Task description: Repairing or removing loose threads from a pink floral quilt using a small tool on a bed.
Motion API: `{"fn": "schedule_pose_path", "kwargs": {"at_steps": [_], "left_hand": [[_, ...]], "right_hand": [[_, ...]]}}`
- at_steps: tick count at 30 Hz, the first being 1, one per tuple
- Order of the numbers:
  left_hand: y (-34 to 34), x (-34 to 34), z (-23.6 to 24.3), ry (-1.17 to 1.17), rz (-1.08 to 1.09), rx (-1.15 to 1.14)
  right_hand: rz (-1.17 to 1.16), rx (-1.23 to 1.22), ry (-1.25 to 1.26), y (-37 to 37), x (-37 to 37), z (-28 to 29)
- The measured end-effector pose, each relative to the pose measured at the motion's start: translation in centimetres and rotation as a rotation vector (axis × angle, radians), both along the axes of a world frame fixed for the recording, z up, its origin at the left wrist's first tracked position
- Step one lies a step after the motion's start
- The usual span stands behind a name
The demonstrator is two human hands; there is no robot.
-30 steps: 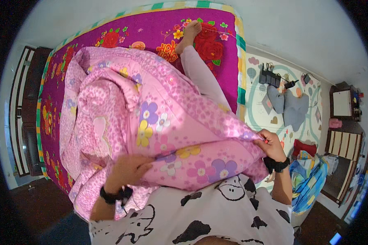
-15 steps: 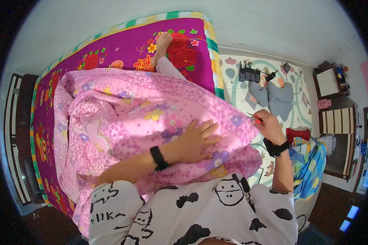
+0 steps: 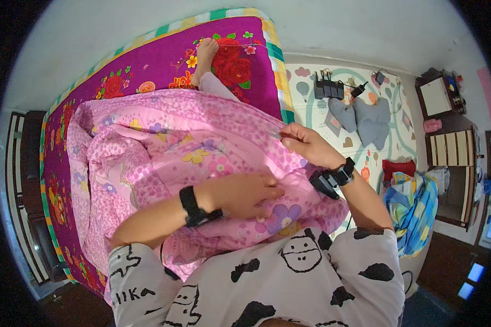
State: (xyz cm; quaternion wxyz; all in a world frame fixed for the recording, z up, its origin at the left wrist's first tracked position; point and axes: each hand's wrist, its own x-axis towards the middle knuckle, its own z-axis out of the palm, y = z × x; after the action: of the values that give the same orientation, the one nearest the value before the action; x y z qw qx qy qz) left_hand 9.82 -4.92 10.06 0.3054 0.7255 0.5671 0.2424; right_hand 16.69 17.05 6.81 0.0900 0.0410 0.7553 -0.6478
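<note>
A pink floral quilt [image 3: 196, 139] lies bunched over my lap and across the bed. My left hand [image 3: 245, 195] rests on its middle, fingers bent into the cloth, apparently gripping a fold. My right hand [image 3: 311, 146] is at the quilt's upper right edge, with thumb and fingers pinched together. What they hold is mostly hidden; a small dark bit shows at the fingertips. Each wrist wears a black strap. My bare foot [image 3: 206, 53] sticks out past the quilt's far edge.
Under the quilt lies a purple floral bed sheet [image 3: 147, 68] with a checked border. On a pale patterned mat [image 3: 305, 117] at right are black power adapters [image 3: 328, 87] and grey cushions [image 3: 372, 122]. Farther right are a red cloth [image 3: 398, 168], a blue-yellow checked bundle [image 3: 412, 212] and a shelf cabinet [image 3: 450, 149].
My right hand has moved left and slightly up along the quilt; the red item seen in it is now out of sight. My left hand's spread fingers have drawn in, bunching the cloth.
</note>
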Motion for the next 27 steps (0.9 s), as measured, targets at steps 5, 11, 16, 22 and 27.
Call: {"fn": "schedule_pose_path", "kwargs": {"at_steps": [5,11,16,22,27], "left_hand": [[4.6,-3.4,1.7,-0.164,-0.149,-0.541],[3.9,-1.4,-2.1,0.169,-0.071,-0.116],[2.9,-0.8,-1.7,0.274,0.095,0.095],[2.7,-0.8,-1.8,0.251,0.075,0.022],[2.5,-0.9,-1.3,0.215,0.097,0.006]], "right_hand": [[0.007,0.248,0.003,1.4,0.2,-0.5],[0.171,0.713,0.244,2.4,0.0,-0.4],[0.159,0.726,0.244,2.9,0.2,-1.1],[0.21,0.717,0.229,2.8,0.1,-1.2],[0.194,0.612,0.266,2.9,0.4,-1.3]]}}
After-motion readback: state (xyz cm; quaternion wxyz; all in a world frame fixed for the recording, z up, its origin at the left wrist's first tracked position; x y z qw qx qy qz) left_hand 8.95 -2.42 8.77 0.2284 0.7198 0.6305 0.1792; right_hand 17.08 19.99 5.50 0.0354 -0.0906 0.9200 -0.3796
